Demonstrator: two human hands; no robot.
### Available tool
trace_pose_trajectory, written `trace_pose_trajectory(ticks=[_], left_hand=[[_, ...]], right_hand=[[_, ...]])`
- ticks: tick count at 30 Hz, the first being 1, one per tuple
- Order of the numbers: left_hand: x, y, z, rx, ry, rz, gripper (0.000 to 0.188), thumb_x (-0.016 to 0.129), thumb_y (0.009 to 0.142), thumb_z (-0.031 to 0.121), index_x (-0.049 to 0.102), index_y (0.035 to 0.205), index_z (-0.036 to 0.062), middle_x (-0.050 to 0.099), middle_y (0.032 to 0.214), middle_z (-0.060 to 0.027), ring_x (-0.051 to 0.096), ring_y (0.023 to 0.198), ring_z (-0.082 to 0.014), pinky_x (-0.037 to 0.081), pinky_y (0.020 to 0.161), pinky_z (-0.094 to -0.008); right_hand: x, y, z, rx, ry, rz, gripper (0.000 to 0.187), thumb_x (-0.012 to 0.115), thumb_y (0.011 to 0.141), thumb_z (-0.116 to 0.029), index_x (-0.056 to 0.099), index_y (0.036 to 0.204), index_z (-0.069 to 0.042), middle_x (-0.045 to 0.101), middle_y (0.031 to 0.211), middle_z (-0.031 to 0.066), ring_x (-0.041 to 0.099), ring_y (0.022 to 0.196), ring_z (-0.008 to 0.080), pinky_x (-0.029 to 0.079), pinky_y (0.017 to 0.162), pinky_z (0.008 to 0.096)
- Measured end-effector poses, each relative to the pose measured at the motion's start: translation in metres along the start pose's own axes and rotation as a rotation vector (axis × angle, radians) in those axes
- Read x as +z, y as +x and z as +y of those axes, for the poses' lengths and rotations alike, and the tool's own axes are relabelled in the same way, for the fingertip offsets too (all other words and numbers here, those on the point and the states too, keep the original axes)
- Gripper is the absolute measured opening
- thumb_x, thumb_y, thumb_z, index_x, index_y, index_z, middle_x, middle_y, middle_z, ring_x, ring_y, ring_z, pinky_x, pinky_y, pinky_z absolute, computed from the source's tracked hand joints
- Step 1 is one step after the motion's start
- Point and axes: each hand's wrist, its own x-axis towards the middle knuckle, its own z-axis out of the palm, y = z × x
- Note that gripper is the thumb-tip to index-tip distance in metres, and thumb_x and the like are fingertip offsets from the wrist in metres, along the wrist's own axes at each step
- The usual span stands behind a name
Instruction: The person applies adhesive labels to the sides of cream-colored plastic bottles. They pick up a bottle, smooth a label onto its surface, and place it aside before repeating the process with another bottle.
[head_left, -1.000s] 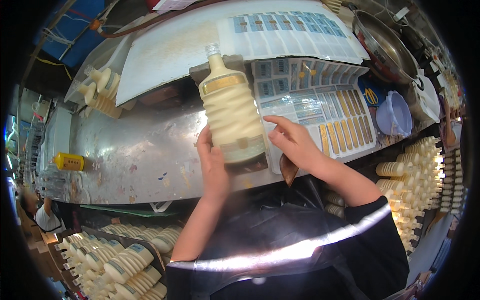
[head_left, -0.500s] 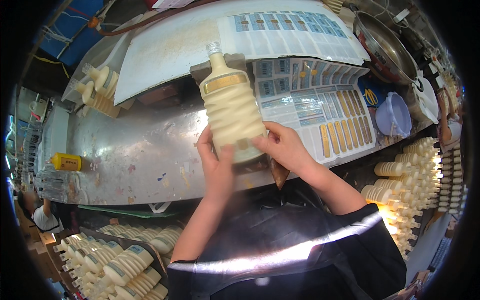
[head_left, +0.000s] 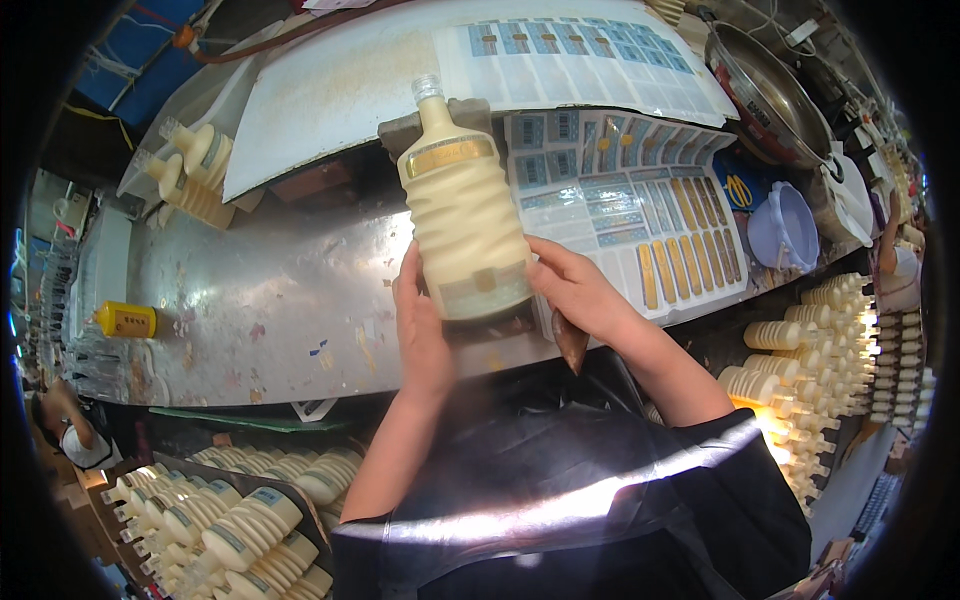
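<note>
A cream-coloured bottle [head_left: 465, 215] with wavy ridged sides, a clear threaded neck and a gold label band lies with its neck pointing away from me. Its neck end rests on a grey-brown block [head_left: 400, 140]. My left hand [head_left: 424, 325] grips the left side of the bottle near the base, fingers partly behind it. On the opposite side, my right hand [head_left: 580, 292] holds the lower edge with the thumb along it. A small square patch and a paler band show near the base. Beneath my right hand, a brown pointed object [head_left: 570, 345] sticks out past the table edge.
Sheets of blue and gold labels [head_left: 690, 270] lie right of the bottle, with another sheet [head_left: 590, 50] on the white board. A lavender bucket [head_left: 783, 228] and metal pan [head_left: 770, 90] stand right. A yellow container [head_left: 128, 320] is left. Stacked bottles [head_left: 250, 525] sit below on both sides.
Both thumbs have moved off the bottle's lower front out to its sides, uncovering the base area. The bottle itself has barely shifted.
</note>
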Motion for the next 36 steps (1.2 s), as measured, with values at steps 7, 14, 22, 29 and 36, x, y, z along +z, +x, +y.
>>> trace_pose_trajectory(ticks=[7, 14, 22, 29, 36], left_hand=[[0.000, 0.000, 0.001, -0.012, 0.175, 0.013, 0.063, 0.052, 0.104, 0.016, 0.027, 0.161, 0.0016, 0.036, 0.155, -0.0146, 0.034, 0.147, -0.0258, 0.026, 0.122, -0.0401], [0.000, 0.000, 0.003, -0.005, 0.155, 0.004, 0.063, 0.050, 0.104, 0.016, 0.028, 0.161, 0.0021, 0.037, 0.154, -0.0143, 0.036, 0.146, -0.0255, 0.027, 0.122, -0.0400], [0.008, -0.002, 0.005, -0.031, -0.057, 0.065, 0.055, 0.044, 0.108, 0.018, 0.030, 0.160, 0.0039, 0.041, 0.156, -0.0138, 0.041, 0.142, -0.0241, 0.030, 0.120, -0.0375], [0.002, -0.002, 0.005, -0.048, 0.086, 0.094, 0.052, 0.040, 0.110, 0.020, 0.031, 0.158, 0.0004, 0.044, 0.153, -0.0146, 0.045, 0.138, -0.0238, 0.031, 0.119, -0.0379], [0.009, -0.008, 0.005, -0.088, 0.119, 0.097, 0.064, 0.043, 0.109, 0.034, 0.026, 0.159, -0.0032, 0.039, 0.158, -0.0186, 0.039, 0.145, -0.0281, 0.031, 0.119, -0.0415]], right_hand=[[0.007, 0.000, 0.014, -0.010, -0.027, 0.025, 0.054, 0.069, 0.096, -0.028, 0.056, 0.142, -0.001, 0.065, 0.084, 0.0047, 0.063, 0.074, 0.0108, 0.054, 0.066, 0.0281], [0.007, 0.000, 0.012, -0.007, -0.039, 0.030, 0.056, 0.071, 0.094, -0.027, 0.057, 0.141, -0.001, 0.067, 0.086, 0.0065, 0.064, 0.075, 0.0113, 0.054, 0.068, 0.0287], [0.004, -0.005, 0.000, 0.051, 0.139, -0.012, 0.048, 0.061, 0.102, -0.024, 0.054, 0.144, 0.000, 0.070, 0.109, 0.0088, 0.066, 0.093, 0.0126, 0.055, 0.079, 0.0288], [-0.003, -0.008, 0.002, 0.110, 0.200, -0.053, 0.049, 0.052, 0.107, -0.022, 0.048, 0.151, 0.000, 0.064, 0.133, 0.0104, 0.061, 0.116, 0.0160, 0.051, 0.097, 0.0303], [0.000, -0.007, 0.021, 0.054, 0.244, -0.039, 0.049, 0.052, 0.107, -0.022, 0.047, 0.154, -0.008, 0.056, 0.090, -0.0045, 0.048, 0.075, 0.0041, 0.044, 0.066, 0.0192]])
